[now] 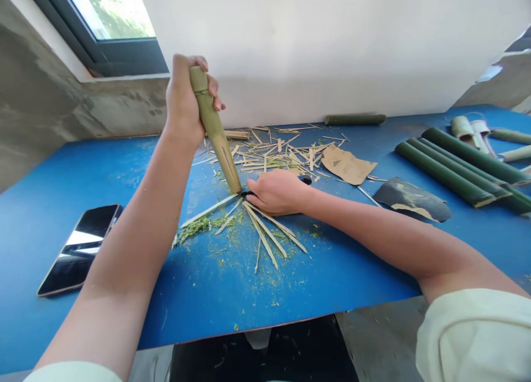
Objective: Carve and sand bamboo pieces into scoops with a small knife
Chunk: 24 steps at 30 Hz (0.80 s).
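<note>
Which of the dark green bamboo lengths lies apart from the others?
The one at the back of the blue table, beside the white panel: that length lies alone, while the others sit grouped at the right.

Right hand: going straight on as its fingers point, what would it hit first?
The right hand would probably meet the foot of the pale green bamboo stick first, though depth is unclear.
</note>
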Motion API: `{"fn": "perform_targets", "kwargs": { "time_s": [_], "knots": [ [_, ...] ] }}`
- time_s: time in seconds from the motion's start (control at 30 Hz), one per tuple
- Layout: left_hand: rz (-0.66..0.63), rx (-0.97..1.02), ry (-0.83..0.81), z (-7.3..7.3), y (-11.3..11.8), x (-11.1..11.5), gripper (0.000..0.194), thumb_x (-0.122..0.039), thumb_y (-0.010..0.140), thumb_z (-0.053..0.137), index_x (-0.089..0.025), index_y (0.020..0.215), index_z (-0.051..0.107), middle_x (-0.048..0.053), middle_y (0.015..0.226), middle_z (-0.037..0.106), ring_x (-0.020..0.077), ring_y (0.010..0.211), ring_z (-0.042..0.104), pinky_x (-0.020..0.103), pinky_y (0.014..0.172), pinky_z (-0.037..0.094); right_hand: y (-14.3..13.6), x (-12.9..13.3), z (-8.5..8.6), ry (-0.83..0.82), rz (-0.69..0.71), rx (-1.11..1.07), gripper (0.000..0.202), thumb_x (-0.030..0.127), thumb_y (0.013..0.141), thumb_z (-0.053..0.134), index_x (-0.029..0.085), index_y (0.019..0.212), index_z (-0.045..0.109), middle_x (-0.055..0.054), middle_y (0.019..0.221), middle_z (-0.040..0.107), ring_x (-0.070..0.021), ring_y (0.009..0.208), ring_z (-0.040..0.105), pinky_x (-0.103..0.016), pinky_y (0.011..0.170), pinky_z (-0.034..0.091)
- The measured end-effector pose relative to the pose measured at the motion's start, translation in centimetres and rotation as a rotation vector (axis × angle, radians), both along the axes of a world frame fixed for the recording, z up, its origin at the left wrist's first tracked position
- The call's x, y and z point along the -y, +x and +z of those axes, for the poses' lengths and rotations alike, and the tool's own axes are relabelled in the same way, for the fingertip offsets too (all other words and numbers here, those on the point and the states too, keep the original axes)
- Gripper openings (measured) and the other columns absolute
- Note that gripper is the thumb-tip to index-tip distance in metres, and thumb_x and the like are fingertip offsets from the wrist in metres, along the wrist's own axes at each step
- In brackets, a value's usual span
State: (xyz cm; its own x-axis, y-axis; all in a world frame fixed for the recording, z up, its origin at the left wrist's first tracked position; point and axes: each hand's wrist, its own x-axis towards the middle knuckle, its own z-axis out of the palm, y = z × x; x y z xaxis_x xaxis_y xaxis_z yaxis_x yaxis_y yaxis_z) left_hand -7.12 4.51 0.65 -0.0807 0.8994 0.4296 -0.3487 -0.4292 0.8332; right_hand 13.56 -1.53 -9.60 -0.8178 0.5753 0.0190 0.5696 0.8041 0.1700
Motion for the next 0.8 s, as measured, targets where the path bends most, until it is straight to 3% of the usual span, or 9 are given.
{"fn": "perform_targets", "kwargs": {
  "time_s": [0.13, 0.33, 0.47, 0.57, 0.7, 0.8],
  "knots": [
    [0.007, 0.115, -0.089, -0.1, 0.0, -0.1, 0.032, -0.031, 0.104, 0.035, -0.027, 0.077, 0.051, -0.007, 0.053, 0.051, 0.013, 0.049, 0.041, 0.029, 0.059, 0.048, 0.6, -0.6, 0.7, -0.031, 0.018, -0.019, 0.049, 0.05, 0.109, 0.031, 0.017, 0.113, 0.066, -0.013, 0.091, 0.078, -0.0235, 0.068, 0.064, -0.033, 0.06, 0.022],
    [0.004, 0.062, 0.012, -0.3, 1.5, -0.1, 0.024, -0.035, 0.093, 0.053, -0.026, 0.071, 0.058, -0.004, 0.054, 0.048, 0.013, 0.04, 0.042, 0.029, 0.049, 0.048, 1.6, -1.3, 3.8, 0.04, -0.065, -0.197, 0.04, 0.039, 0.108, 0.032, 0.015, 0.117, 0.063, -0.012, 0.092, 0.077, -0.0209, 0.065, 0.058, -0.035, 0.061, 0.019],
    [-0.016, 0.006, 0.029, -0.1, 2.6, 0.5, 0.018, -0.034, 0.09, 0.057, -0.027, 0.074, 0.061, -0.003, 0.057, 0.05, 0.0143, 0.041, 0.046, 0.028, 0.047, 0.048, 1.8, -1.5, 5.6, 0.127, -0.076, -0.333, 0.04, 0.041, 0.111, 0.032, 0.015, 0.116, 0.061, -0.013, 0.097, 0.075, -0.0224, 0.072, 0.062, -0.034, 0.061, 0.02],
    [-0.063, -0.033, 0.037, 0.1, 3.4, 1.3, 0.017, -0.036, 0.09, 0.058, -0.026, 0.077, 0.064, -0.002, 0.058, 0.051, 0.0145, 0.041, 0.046, 0.027, 0.045, 0.046, 1.7, -1.6, 6.0, 0.17, -0.056, -0.364, 0.041, 0.043, 0.113, 0.032, 0.016, 0.121, 0.061, -0.012, 0.099, 0.076, -0.0235, 0.079, 0.065, -0.033, 0.062, 0.022],
    [-0.193, -0.084, 0.016, 0.3, 4.1, 2.3, 0.027, -0.032, 0.096, 0.046, -0.023, 0.075, 0.06, -0.002, 0.056, 0.047, 0.013, 0.041, 0.044, 0.025, 0.044, 0.046, 1.3, -1.6, 6.2, 0.179, -0.058, -0.35, 0.044, 0.045, 0.114, 0.029, 0.018, 0.131, 0.059, -0.01, 0.102, 0.077, -0.0227, 0.077, 0.066, -0.033, 0.062, 0.022],
    [-0.215, -0.095, 0.035, 0.3, 4.5, 2.5, 0.029, -0.033, 0.098, 0.045, -0.023, 0.075, 0.059, -0.003, 0.055, 0.044, 0.0129, 0.04, 0.043, 0.025, 0.044, 0.044, 1.0, -1.5, 6.0, 0.183, -0.077, -0.317, 0.046, 0.047, 0.114, 0.028, 0.018, 0.137, 0.056, -0.012, 0.109, 0.078, -0.0226, 0.074, 0.066, -0.032, 0.062, 0.022]
  ]
}}
